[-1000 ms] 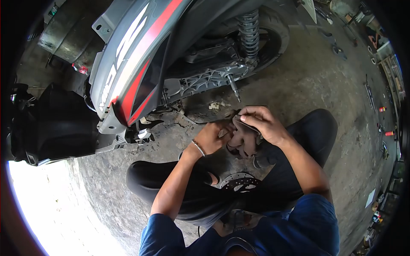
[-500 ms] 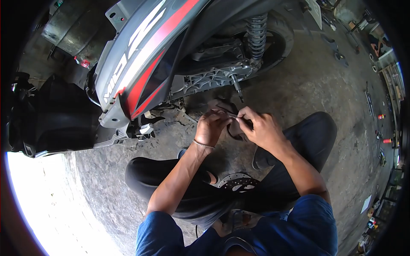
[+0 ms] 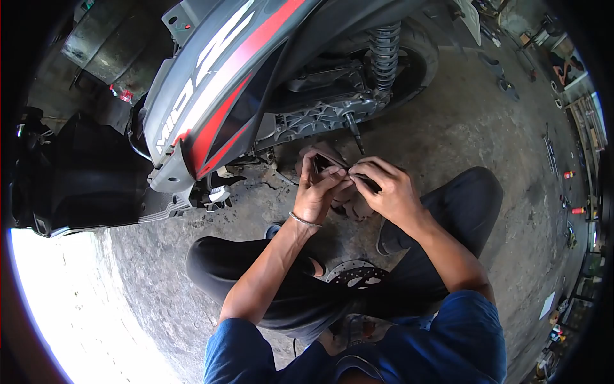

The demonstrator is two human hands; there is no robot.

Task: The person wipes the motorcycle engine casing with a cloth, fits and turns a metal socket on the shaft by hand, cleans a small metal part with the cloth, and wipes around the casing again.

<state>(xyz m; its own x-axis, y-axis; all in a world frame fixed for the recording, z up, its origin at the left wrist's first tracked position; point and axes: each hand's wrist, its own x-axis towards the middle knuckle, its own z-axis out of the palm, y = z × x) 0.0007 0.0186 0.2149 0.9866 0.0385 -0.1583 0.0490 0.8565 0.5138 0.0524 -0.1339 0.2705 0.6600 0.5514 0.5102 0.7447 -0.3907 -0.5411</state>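
Observation:
A brownish-grey cloth hangs in folds between my two hands, in front of the scooter. My left hand is closed on its left part, the thumb and a finger meeting near the middle. With thumb and fingers pinched together, my right hand grips the cloth on the other side, its tips almost touching the left ones. Just beyond the hands, a bare axle shaft sticks out from the scooter's engine case. Whether anything small lies inside the cloth is hidden.
The scooter with red and white stripes stands ahead to the left. A drilled brake disc lies on the floor between my legs. Sandals sit behind the rear tyre. Tools and small bottles line the right side.
The cloth has been opened out and shows more on both sides of my fingers. My left fingers have spread upward over it; my right hand stays nearly in place.

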